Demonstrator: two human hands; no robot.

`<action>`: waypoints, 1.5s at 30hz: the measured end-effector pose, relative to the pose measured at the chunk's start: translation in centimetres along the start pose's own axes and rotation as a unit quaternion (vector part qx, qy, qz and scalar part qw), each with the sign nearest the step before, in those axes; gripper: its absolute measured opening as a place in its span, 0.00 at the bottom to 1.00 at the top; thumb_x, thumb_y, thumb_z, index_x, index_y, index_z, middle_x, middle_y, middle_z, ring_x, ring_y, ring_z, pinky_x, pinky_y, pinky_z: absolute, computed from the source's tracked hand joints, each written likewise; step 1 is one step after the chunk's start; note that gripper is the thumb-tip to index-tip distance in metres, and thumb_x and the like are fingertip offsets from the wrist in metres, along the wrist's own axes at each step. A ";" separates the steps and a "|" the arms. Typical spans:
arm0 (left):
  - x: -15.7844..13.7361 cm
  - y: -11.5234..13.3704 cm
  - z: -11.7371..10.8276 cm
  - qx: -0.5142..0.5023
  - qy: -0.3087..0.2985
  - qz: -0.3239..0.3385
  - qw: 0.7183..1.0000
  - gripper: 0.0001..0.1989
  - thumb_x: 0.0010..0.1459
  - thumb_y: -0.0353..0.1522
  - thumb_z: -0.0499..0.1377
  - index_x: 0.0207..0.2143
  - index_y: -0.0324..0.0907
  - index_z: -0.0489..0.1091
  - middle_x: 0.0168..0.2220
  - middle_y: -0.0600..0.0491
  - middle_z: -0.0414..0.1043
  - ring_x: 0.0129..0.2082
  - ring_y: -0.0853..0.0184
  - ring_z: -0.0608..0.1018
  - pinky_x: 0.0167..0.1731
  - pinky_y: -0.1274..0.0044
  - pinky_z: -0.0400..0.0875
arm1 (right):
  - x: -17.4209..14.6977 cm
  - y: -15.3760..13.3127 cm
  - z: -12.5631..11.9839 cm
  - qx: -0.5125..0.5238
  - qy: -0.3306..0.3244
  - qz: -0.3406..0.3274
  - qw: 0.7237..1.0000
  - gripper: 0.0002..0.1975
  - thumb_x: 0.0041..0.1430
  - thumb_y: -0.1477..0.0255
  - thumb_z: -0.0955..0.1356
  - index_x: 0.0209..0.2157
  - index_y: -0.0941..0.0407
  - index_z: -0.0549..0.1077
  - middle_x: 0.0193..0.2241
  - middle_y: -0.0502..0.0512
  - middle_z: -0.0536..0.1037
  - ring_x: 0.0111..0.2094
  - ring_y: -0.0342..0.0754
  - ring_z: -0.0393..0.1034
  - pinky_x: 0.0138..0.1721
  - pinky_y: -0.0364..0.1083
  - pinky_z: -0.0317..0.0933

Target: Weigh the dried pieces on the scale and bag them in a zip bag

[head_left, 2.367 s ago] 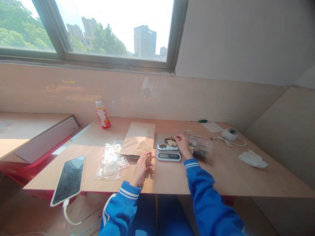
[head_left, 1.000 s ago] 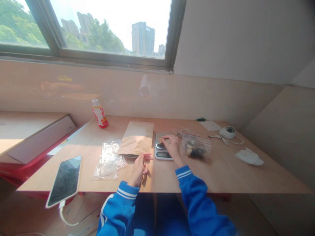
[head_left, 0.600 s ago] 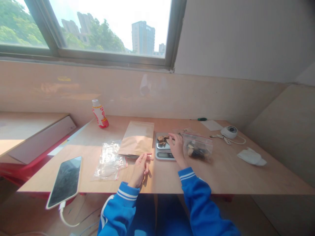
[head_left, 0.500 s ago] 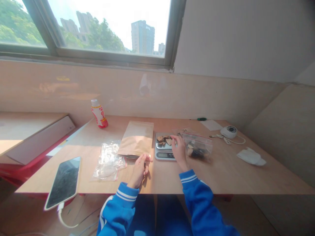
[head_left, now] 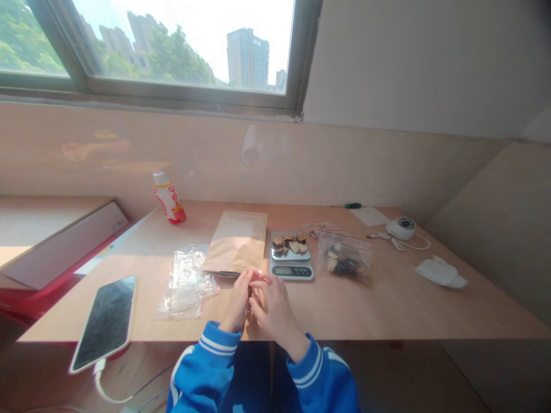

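Head view: right hand withdrawn near from digital scale to left hand; scale bears dried slices alone; grip hidden, cannot tell.

Daylight through window, washed-out sky, dim upper right, soft detail, stretched edges

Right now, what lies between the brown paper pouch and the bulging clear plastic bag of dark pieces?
In the head view, a grey-and-white digital scale lies between them, with brown-and-cream slices on it.
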State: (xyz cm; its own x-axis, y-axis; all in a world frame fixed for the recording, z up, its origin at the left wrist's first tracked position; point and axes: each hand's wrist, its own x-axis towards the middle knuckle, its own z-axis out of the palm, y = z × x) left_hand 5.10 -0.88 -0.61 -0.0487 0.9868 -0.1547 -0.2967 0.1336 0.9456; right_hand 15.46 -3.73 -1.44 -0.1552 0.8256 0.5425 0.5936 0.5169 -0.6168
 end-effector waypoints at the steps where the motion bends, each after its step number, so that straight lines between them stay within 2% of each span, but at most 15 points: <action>1: 0.0 0.0 0.0 -0.006 0.016 0.005 1.000 0.16 0.49 0.44 0.58 0.29 0.39 0.67 0.27 0.55 0.70 0.25 0.71 0.73 0.20 0.82 0.65 | -0.2 -0.3 0.5 -0.010 -0.012 0.003 1.000 0.15 0.53 0.77 0.67 0.44 0.53 0.69 0.49 0.58 0.68 0.49 0.53 0.63 0.49 0.52 0.61; 3: -0.2 0.1 0.0 -0.021 0.036 0.000 0.999 0.17 0.47 0.45 0.59 0.30 0.40 0.67 0.29 0.54 0.71 0.29 0.68 0.74 0.23 0.81 0.67 | -0.5 -0.7 1.2 -0.025 -0.022 0.014 0.999 0.17 0.51 0.77 0.68 0.45 0.53 0.69 0.51 0.59 0.66 0.50 0.54 0.62 0.49 0.53 0.60; 7: -0.3 0.1 0.0 -0.029 0.031 -0.027 0.999 0.19 0.46 0.46 0.60 0.32 0.40 0.67 0.30 0.54 0.71 0.29 0.68 0.74 0.21 0.81 0.65 | -0.6 -0.9 1.3 -0.047 -0.022 0.028 0.998 0.17 0.51 0.76 0.68 0.44 0.53 0.69 0.52 0.59 0.66 0.51 0.55 0.62 0.48 0.53 0.60; 11: 0.0 -0.4 -0.3 -0.029 0.022 -0.001 0.999 0.18 0.49 0.45 0.59 0.33 0.40 0.68 0.33 0.52 0.72 0.35 0.65 0.75 0.28 0.79 0.69 | -0.5 -0.9 1.2 -0.055 -0.010 0.032 0.998 0.17 0.51 0.76 0.68 0.44 0.53 0.70 0.51 0.58 0.68 0.50 0.55 0.63 0.47 0.53 0.60; 14: 0.4 -1.0 -0.6 -0.044 0.009 0.016 0.999 0.16 0.50 0.44 0.59 0.32 0.39 0.69 0.33 0.52 0.72 0.36 0.65 0.75 0.34 0.77 0.71 | -0.4 -0.6 1.3 -0.052 0.012 0.027 0.998 0.15 0.54 0.77 0.67 0.44 0.51 0.71 0.48 0.57 0.70 0.48 0.53 0.64 0.46 0.53 0.60; 18: 0.5 -1.2 -0.8 -0.061 -0.032 -0.014 0.998 0.15 0.52 0.43 0.58 0.34 0.40 0.69 0.32 0.54 0.71 0.32 0.70 0.75 0.31 0.80 0.70 | -0.1 0.1 1.0 -0.058 0.042 0.015 0.997 0.12 0.58 0.78 0.64 0.41 0.50 0.73 0.41 0.54 0.74 0.43 0.52 0.66 0.44 0.52 0.59; 23: 0.0 -0.5 -0.4 -0.049 -0.095 -0.031 0.994 0.18 0.54 0.44 0.56 0.37 0.38 0.69 0.31 0.52 0.73 0.28 0.71 0.76 0.28 0.80 0.70 | 0.4 1.1 -0.4 -0.077 0.052 0.016 0.996 0.10 0.61 0.75 0.63 0.38 0.51 0.74 0.36 0.52 0.77 0.39 0.51 0.67 0.42 0.51 0.56; 29: 0.0 -0.1 -0.3 -0.046 -0.113 -0.054 0.991 0.23 0.55 0.46 0.54 0.45 0.38 0.64 0.37 0.45 0.76 0.26 0.66 0.78 0.28 0.74 0.72 | 1.8 3.4 -3.6 -0.080 0.099 0.043 0.991 0.10 0.63 0.71 0.62 0.37 0.52 0.75 0.35 0.52 0.78 0.38 0.50 0.68 0.43 0.50 0.55; 31: 0.1 -0.2 -0.4 -0.040 -0.110 -0.046 0.992 0.19 0.54 0.43 0.55 0.42 0.40 0.64 0.37 0.46 0.76 0.25 0.68 0.77 0.27 0.76 0.71 | 2.5 4.7 -4.6 -0.106 0.124 0.055 0.985 0.11 0.63 0.70 0.61 0.38 0.53 0.75 0.36 0.53 0.78 0.39 0.51 0.68 0.44 0.51 0.55; 35: -0.1 -0.2 -0.4 -0.022 -0.125 -0.022 0.992 0.07 0.51 0.35 0.56 0.27 0.41 0.62 0.30 0.53 0.72 0.24 0.73 0.73 0.25 0.81 0.67 | 3.8 7.5 -5.4 -0.186 0.150 0.069 0.968 0.13 0.63 0.71 0.60 0.38 0.54 0.75 0.35 0.55 0.78 0.38 0.52 0.67 0.42 0.51 0.54; 41: -0.6 0.5 -0.4 -0.031 -0.130 0.006 0.991 0.08 0.46 0.35 0.54 0.19 0.42 0.59 0.26 0.53 0.67 0.23 0.72 0.67 0.23 0.80 0.63 | 4.3 9.3 -4.2 -0.256 0.134 0.054 0.956 0.13 0.61 0.74 0.60 0.35 0.54 0.76 0.35 0.57 0.75 0.37 0.52 0.64 0.40 0.51 0.54; 45: -0.8 0.6 -0.5 -0.032 -0.141 0.022 0.989 0.07 0.44 0.32 0.52 0.16 0.41 0.58 0.26 0.51 0.67 0.23 0.71 0.66 0.22 0.79 0.62 | 3.7 9.0 -4.2 -0.230 0.121 0.063 0.964 0.12 0.60 0.74 0.61 0.35 0.54 0.76 0.38 0.58 0.73 0.39 0.52 0.64 0.44 0.53 0.55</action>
State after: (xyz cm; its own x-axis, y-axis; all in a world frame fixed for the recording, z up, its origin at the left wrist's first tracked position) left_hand 4.51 -1.67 -0.10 0.2020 0.9792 -0.0203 -0.3609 0.0937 0.9279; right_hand 23.53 3.07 -2.57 0.0964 0.7693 0.6316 0.8913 0.2158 -0.3987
